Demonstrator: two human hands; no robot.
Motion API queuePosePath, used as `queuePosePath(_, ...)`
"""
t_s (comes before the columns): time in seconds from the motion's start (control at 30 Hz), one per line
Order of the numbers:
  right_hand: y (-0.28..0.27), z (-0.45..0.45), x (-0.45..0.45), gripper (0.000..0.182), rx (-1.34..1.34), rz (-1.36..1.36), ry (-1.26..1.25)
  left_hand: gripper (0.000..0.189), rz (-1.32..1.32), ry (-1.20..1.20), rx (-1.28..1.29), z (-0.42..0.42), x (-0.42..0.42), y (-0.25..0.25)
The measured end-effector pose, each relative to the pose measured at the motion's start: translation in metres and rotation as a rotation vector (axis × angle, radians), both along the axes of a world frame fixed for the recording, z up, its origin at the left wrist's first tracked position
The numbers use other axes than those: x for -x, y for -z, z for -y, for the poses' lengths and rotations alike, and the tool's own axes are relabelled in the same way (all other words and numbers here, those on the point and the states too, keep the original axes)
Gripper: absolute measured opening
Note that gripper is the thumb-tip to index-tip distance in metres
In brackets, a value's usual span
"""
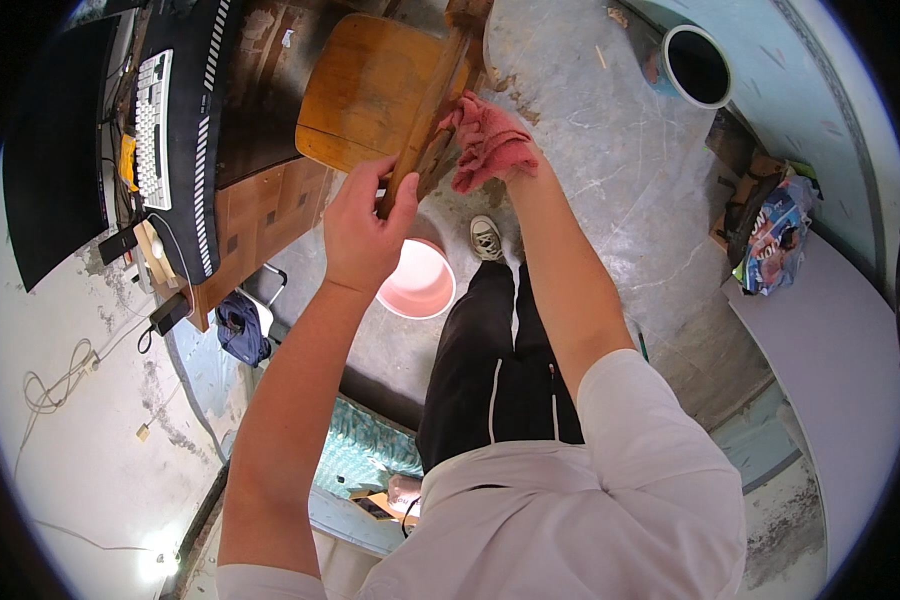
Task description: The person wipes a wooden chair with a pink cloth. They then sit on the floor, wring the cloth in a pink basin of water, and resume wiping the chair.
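A wooden chair stands before me, its flat seat (367, 82) beyond its upright backrest (429, 112). The near end of the backrest's top rail is in the grip of my left hand (364, 225), thumb on one side and fingers on the other. A crumpled red cloth (491, 142) covers most of my right hand (521, 163), which presses it against the right side of the backrest. Folds of cloth hide the right fingers. Below my left hand, a pink plastic bucket (417, 312) sits on the floor.
To the left is a wooden desk (270, 206) with a white keyboard (154, 127) on a black desk mat and a dark monitor (56, 142). A lined bin (666, 69) stands at upper right. A plastic bag (776, 236) lies by a pale panel (825, 337). My shoe (486, 238) is near the bucket.
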State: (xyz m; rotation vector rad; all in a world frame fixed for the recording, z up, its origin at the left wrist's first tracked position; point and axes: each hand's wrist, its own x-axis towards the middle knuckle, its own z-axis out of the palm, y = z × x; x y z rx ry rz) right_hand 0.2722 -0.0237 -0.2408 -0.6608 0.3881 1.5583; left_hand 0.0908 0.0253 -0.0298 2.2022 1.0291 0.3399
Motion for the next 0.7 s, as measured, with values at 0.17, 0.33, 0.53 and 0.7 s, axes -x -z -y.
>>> queuePosePath(0.17,-0.031,0.005,0.002,0.033,-0.046,-0.472,-0.137,0.031,-0.022,-0.065,0.049,0.005,0.013,-0.005)
queuePosePath(0.33,0.02,-0.012,0.014,0.033,0.02,-0.051,-0.003,0.031,-0.036,-0.052,0.072,0.003,0.01,-0.007)
queuePosePath(0.53,0.109,-0.015,0.022,0.038,0.057,-0.2,0.033,0.03,-0.054,-0.038,0.053,0.002,0.007,-0.006)
queuePosePath(0.7,0.116,-0.022,0.015,0.039,0.125,-0.218,0.09,0.031,-0.073,-0.015,0.024,0.001,0.002,-0.002)
